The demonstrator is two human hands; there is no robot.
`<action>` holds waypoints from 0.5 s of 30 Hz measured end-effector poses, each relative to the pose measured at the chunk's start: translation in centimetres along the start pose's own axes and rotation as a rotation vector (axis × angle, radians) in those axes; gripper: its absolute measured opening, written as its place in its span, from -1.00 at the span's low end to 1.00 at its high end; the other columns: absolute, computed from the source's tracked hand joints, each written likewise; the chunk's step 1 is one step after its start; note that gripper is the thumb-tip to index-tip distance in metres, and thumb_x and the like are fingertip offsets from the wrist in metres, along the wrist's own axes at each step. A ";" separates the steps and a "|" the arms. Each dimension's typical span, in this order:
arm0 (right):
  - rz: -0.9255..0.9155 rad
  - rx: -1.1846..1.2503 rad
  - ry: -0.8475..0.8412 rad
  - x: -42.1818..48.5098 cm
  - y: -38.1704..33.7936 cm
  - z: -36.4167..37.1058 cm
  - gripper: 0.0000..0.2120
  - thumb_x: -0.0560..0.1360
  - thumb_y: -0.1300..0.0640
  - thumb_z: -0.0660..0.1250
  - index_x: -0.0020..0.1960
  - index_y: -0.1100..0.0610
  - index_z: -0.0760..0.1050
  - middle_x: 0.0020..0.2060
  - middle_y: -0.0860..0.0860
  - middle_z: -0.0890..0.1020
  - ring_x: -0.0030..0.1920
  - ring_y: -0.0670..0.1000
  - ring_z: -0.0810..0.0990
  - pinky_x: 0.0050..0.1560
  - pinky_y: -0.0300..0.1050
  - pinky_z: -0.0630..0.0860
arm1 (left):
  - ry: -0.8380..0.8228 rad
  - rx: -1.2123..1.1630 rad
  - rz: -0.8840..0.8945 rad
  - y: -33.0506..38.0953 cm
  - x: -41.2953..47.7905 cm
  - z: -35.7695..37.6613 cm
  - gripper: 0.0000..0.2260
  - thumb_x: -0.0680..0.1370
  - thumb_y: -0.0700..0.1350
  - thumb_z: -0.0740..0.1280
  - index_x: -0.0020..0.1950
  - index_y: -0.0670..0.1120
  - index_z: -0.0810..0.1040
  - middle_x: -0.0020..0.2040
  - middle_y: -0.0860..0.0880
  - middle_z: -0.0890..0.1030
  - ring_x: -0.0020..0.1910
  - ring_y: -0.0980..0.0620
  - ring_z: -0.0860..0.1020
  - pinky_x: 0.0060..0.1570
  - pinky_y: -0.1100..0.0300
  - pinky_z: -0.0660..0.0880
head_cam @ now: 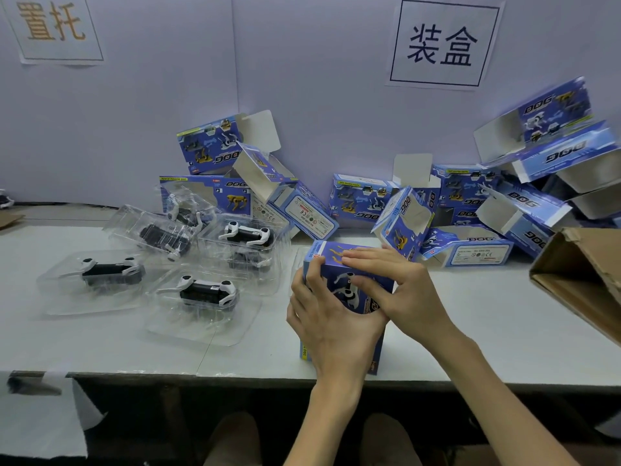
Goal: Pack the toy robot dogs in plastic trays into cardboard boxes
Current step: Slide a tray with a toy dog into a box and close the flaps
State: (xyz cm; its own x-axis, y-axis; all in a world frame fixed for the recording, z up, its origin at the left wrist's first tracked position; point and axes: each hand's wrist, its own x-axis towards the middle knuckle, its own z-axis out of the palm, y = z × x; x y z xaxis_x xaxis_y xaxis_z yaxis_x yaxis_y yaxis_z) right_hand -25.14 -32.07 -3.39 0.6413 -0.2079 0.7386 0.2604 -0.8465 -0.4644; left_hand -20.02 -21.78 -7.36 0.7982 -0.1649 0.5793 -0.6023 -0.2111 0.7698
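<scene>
trayed dogs (198, 290) left, carton (584, 277) right

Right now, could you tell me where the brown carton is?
In the head view, the brown carton is at the far right, just in front of the pile of blue boxes.
</scene>
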 end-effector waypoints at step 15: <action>0.149 0.141 0.116 -1.6 1.0 -0.4 -0.73 0.50 0.06 0.37 0.18 0.02 0.64 0.19 -0.15 0.64 0.38 -0.14 0.46 0.38 -0.01 0.45 | -0.449 -0.501 0.109 -5.1 8.4 -5.5 -0.85 0.51 0.01 0.35 0.02 0.14 0.69 0.04 0.04 0.60 -0.01 0.03 0.63 -0.04 -0.01 0.58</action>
State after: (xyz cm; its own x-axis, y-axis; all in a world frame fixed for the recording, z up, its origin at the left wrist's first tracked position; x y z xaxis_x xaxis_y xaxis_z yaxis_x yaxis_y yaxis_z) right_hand -26.20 -32.72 -4.87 0.5949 -0.3877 0.7041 0.2724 -0.7270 -0.6303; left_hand -10.19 -16.81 -4.94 0.5885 -0.5663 0.5771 -0.5182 0.2837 0.8069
